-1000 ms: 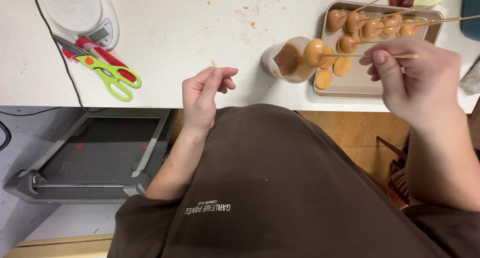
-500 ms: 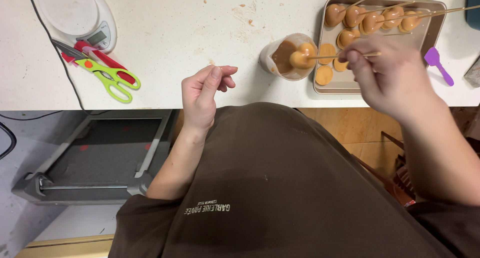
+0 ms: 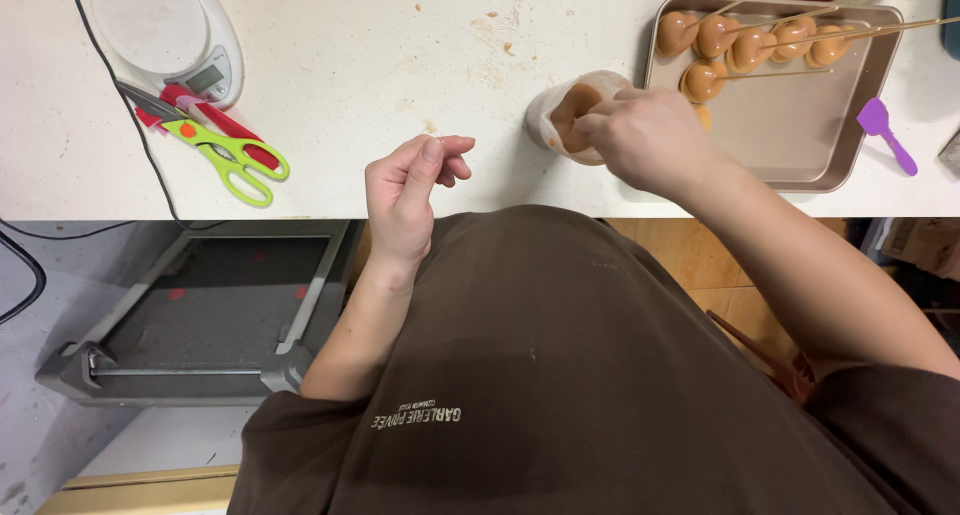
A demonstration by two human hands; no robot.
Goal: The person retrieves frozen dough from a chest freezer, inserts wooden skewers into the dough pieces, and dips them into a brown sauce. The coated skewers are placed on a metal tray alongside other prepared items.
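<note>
Our right hand (image 3: pixel 645 140) is curled over the mouth of a small translucent cup (image 3: pixel 560 115) of smooth caramel-brown sauce, knuckles up and fingers bunched as if pinching something thin; whatever it holds is hidden beneath the hand, so we cannot tell what it grips. The cup stands on the table (image 3: pixel 400 65) just left of a shallow rectangular metal tray (image 3: pixel 800 145), matte gold with rounded corners. At the tray's far end lie glossy, caramel-coated round pieces on thin wooden skewers (image 3: pixel 745 45), lined up side by side, their sticks pointing off to the right. A small purple plastic spatula (image 3: pixel 885 130) lies just beside the tray's right edge.

Our left hand (image 3: pixel 410 190) hovers empty over the table's near edge, fingers loosely curled with thumb and fingertips close together, touching nothing.

The table is pale speckled stone with a few brown smears. Well to the left lie scissors (image 3: pixel 225 150) with lime-green and red handles, next to a round white kitchen scale (image 3: pixel 165 30) with a dark cord.
</note>
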